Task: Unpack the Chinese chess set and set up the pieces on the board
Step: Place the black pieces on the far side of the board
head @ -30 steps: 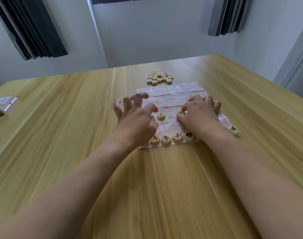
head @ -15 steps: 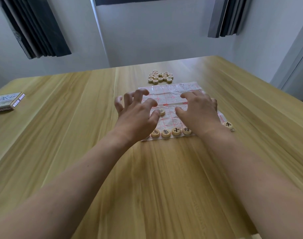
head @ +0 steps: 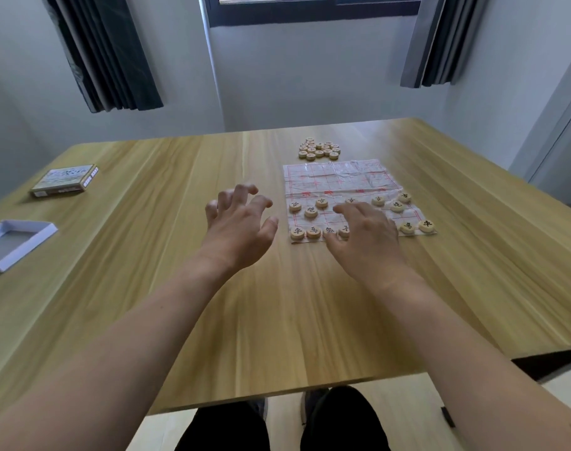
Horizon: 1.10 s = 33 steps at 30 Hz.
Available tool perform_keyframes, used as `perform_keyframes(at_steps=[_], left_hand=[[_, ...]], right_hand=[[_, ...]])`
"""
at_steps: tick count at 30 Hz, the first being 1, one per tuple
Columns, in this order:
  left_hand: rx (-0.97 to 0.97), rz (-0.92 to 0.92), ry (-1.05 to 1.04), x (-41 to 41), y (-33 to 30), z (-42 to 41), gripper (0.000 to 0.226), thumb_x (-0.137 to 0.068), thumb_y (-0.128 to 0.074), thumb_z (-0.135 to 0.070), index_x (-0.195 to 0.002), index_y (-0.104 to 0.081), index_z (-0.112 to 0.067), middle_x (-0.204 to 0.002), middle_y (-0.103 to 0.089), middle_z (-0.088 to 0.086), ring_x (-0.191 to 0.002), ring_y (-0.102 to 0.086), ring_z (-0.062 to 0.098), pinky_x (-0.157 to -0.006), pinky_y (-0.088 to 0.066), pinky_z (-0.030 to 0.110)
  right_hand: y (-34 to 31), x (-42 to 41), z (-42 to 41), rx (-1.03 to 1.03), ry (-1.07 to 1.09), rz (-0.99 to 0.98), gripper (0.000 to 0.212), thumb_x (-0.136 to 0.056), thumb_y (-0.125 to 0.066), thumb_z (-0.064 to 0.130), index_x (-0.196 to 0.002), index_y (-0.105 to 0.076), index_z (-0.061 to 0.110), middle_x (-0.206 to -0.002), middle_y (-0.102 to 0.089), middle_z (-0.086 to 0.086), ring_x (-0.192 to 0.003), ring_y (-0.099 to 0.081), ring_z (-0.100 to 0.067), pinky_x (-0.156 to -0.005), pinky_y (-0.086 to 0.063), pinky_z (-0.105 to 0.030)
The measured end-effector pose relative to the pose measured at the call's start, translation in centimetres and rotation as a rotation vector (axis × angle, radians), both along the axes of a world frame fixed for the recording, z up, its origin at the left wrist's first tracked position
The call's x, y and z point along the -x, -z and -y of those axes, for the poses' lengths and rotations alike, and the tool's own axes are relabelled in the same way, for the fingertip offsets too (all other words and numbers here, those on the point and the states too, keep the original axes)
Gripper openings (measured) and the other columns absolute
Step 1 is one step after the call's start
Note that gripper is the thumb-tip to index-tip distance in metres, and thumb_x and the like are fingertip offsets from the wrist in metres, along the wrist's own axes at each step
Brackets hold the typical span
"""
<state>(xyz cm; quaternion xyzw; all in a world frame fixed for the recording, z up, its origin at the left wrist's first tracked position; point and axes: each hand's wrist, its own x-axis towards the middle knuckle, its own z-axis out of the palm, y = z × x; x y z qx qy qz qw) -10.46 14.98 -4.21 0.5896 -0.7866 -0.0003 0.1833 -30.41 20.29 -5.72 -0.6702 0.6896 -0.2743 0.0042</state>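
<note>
Nearest, left hand [head: 237,231] raised over bare worktop [head: 180,304], grip spread, empty. Right hand [head: 365,237] flat, grip apart, across near rank of black-lettered pieces [head: 313,232] on paper board [head: 336,183]. Beyond, clustered unplaced pieces [head: 319,149]. Far left, box tray [head: 17,244], lid [head: 64,181].

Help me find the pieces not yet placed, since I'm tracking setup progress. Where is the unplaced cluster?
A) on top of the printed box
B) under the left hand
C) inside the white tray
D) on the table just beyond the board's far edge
D: the cluster of pieces lies on the table, just past the far edge of the board.
</note>
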Motion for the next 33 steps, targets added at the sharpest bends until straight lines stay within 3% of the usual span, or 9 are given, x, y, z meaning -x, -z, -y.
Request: perform_keyframes(at_steps=[7, 14, 19, 23, 30, 33], left_hand=[[-0.072, 0.008, -0.037, -2.4, 0.7, 0.9, 0.043, -0.098, -0.041, -0.046, -0.135, -0.052, -0.029, -0.151, -0.029, -0.002, -0.14, -0.021, 0.025, -0.114, -0.014, 0.046], [-0.116, 0.035, -0.024, -1.0, 0.8, 7.1, 0.044, -0.098, -0.041, -0.046, -0.137, -0.05, -0.028, -0.151, -0.029, -0.001, -0.14, -0.023, 0.026, -0.113, -0.016, 0.046], [-0.244, 0.052, -0.019, 0.6, -0.9, 11.4, 0.053, -0.099, -0.04, -0.044, -0.149, -0.035, -0.026, -0.159, -0.025, 0.002, -0.145, -0.021, 0.027, -0.117, -0.015, 0.046], [-0.347, 0.082, -0.01, 1.5, -6.1, 12.6, 0.059, -0.1, -0.039, -0.043, -0.154, -0.024, -0.025, -0.162, -0.022, 0.004, -0.147, -0.021, 0.028, -0.119, -0.016, 0.046], [-0.524, 0.171, 0.029, 3.0, -16.8, 10.2, 0.057, -0.101, -0.038, -0.04, -0.153, -0.027, -0.019, -0.16, -0.026, 0.006, -0.145, -0.028, 0.028, -0.117, -0.024, 0.045], [-0.556, 0.213, 0.083, 4.2, -17.9, 7.5, 0.056, -0.101, -0.036, -0.039, -0.152, -0.029, -0.018, -0.158, -0.029, 0.006, -0.142, -0.031, 0.027, -0.115, -0.025, 0.043]], right_hand=[[-0.7, -0.6, 0.8, -0.001, 0.009, -0.007, 0.046, -0.088, -0.058, 0.035, -0.132, -0.052, 0.022, -0.133, -0.052, 0.001, -0.124, -0.045, -0.021, -0.103, -0.029, -0.036], [-1.5, 0.4, 6.7, 0.053, 0.012, 0.002, 0.043, -0.089, -0.059, 0.033, -0.13, -0.054, 0.018, -0.13, -0.055, 0.001, -0.121, -0.048, -0.022, -0.101, -0.03, -0.035], [-3.2, 1.5, 10.7, -0.045, 0.026, 0.049, 0.043, -0.09, -0.058, 0.033, -0.13, -0.054, 0.018, -0.13, -0.054, 0.002, -0.121, -0.048, -0.02, -0.102, -0.03, -0.036], [-8.0, 2.1, 11.7, -0.201, 0.028, 0.069, 0.045, -0.089, -0.058, 0.034, -0.13, -0.052, 0.019, -0.131, -0.053, 0.002, -0.121, -0.047, -0.021, -0.103, -0.032, -0.039], [-17.6, 3.6, 8.0, -0.524, 0.071, 0.065, 0.048, -0.092, -0.049, 0.037, -0.138, -0.043, 0.023, -0.139, -0.044, 0.003, -0.131, -0.036, -0.02, -0.109, -0.025, -0.039], [-18.6, 4.3, 5.4, -0.617, 0.136, 0.057, 0.048, -0.09, -0.049, 0.033, -0.137, -0.043, 0.023, -0.14, -0.043, 0.002, -0.132, -0.035, -0.021, -0.108, -0.024, -0.039]])
